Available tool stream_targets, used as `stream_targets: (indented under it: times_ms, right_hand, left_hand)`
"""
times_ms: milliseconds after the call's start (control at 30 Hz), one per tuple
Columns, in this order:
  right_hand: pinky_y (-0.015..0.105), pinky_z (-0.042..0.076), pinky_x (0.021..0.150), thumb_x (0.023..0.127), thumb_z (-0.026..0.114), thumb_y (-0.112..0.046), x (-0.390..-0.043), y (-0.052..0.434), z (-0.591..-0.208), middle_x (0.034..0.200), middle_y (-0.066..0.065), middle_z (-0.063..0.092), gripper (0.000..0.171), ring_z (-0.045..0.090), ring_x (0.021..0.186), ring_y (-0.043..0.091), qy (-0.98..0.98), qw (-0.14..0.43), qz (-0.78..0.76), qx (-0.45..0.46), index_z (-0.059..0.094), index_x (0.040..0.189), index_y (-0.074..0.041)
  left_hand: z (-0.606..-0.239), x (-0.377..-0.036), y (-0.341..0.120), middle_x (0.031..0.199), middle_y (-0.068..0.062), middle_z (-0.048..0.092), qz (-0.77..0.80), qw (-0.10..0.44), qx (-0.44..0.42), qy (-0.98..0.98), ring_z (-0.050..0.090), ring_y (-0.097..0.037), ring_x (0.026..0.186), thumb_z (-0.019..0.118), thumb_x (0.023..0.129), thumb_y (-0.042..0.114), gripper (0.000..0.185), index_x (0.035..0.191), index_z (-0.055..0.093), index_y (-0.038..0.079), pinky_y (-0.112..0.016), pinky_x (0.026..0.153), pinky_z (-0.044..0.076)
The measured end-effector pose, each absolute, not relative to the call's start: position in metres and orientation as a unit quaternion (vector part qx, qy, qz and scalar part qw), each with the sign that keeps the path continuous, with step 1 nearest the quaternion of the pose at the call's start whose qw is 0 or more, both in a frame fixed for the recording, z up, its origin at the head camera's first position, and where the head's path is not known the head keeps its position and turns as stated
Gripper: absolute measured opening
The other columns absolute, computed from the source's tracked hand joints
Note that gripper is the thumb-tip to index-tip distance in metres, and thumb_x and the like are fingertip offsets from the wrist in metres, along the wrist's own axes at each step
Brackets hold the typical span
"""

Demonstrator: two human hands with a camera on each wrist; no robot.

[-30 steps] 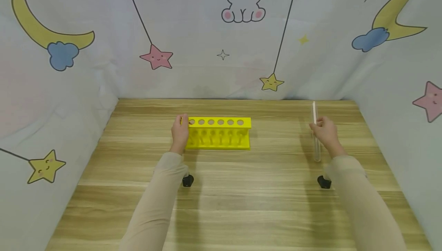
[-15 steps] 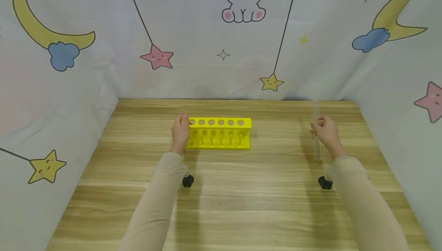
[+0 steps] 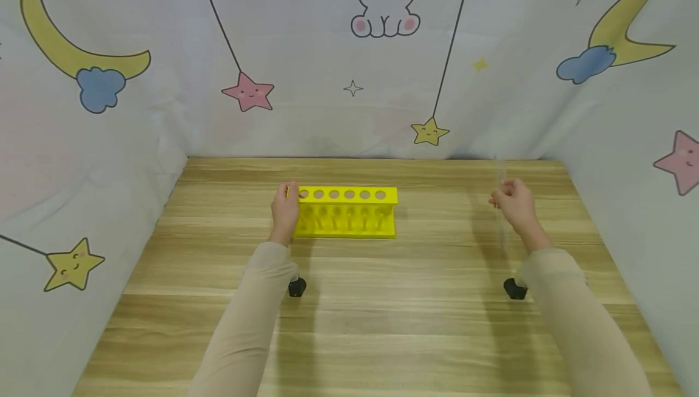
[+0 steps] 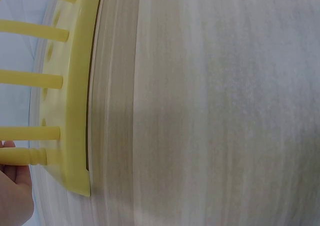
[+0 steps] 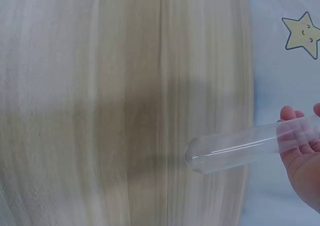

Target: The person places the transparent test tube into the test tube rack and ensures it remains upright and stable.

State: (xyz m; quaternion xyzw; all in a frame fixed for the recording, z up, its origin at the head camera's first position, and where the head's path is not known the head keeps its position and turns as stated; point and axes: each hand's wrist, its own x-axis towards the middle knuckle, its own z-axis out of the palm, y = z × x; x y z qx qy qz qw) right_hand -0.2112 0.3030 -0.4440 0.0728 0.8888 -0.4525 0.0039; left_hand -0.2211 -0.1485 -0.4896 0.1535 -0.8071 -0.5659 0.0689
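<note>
A yellow test-tube rack (image 3: pixel 346 212) with a row of round holes stands on the wooden table (image 3: pixel 382 324). My left hand (image 3: pixel 286 210) grips its left end; the left wrist view shows the rack's base (image 4: pixel 75 85) and pegs close up. My right hand (image 3: pixel 512 203) is off to the right, above the table, pinching a clear glass test tube (image 3: pixel 499 203) held upright. In the right wrist view the test tube (image 5: pixel 235 148) sticks out from my fingers (image 5: pixel 300 141) with its rounded end free above the table.
Printed fabric walls (image 3: pixel 349 57) with stars, moons and a rabbit close in the table at the back and both sides. Two small black objects (image 3: pixel 297 286) (image 3: pixel 515 289) show below my wrists. Bare wood lies between rack and right hand.
My right hand has lifted the test tube a little higher and slightly away from me. The left hand stays on the rack's end.
</note>
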Motion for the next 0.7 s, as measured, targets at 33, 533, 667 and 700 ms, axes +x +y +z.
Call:
stream_targets:
  times_ms: [33,533,667,700]
  right_hand:
    - [0.011,0.041,0.06,0.089,0.043,-0.014,-0.212,0.303,-0.443,0.1,0.017,0.053,0.043,0.054,0.064,-0.006,0.887,0.002,-0.456,0.072,0.032,0.124,0.007]
    - [0.011,0.046,0.063,0.087,0.046,-0.011,-0.214,0.296,-0.436,0.074,-0.011,0.053,0.013,0.055,0.065,-0.006,0.848,-0.061,-0.523,0.054,0.039,0.097,-0.016]
    - [0.011,0.046,0.064,0.089,0.043,-0.011,-0.214,0.295,-0.434,0.075,-0.014,0.054,0.011,0.056,0.067,-0.006,0.841,-0.062,-0.536,0.047,0.039,0.097,-0.017]
    - [0.011,0.046,0.065,0.089,0.043,-0.012,-0.214,0.295,-0.433,0.075,-0.015,0.054,0.011,0.056,0.068,-0.006,0.841,-0.062,-0.536,0.046,0.039,0.098,-0.016]
  left_hand:
    - [-0.49,-0.221,-0.149,0.099,-0.014,0.058,-0.564,0.069,0.154,-0.808,0.035,-0.017,0.066,0.032,0.094,0.041,0.038,0.103,0.049,0.009,-0.026,0.059,0.03]
    - [-0.491,-0.222,-0.149,0.096,-0.011,0.059,-0.561,0.071,0.157,-0.809,0.04,-0.017,0.072,0.032,0.093,0.043,0.039,0.103,0.05,0.009,-0.025,0.062,0.031]
    - [-0.491,-0.223,-0.149,0.097,-0.01,0.059,-0.559,0.069,0.158,-0.811,0.041,-0.017,0.073,0.032,0.093,0.044,0.041,0.105,0.05,0.009,-0.025,0.062,0.032]
    - [-0.491,-0.223,-0.149,0.097,-0.01,0.059,-0.559,0.068,0.158,-0.811,0.041,-0.017,0.073,0.031,0.093,0.045,0.042,0.105,0.05,0.009,-0.025,0.062,0.032]
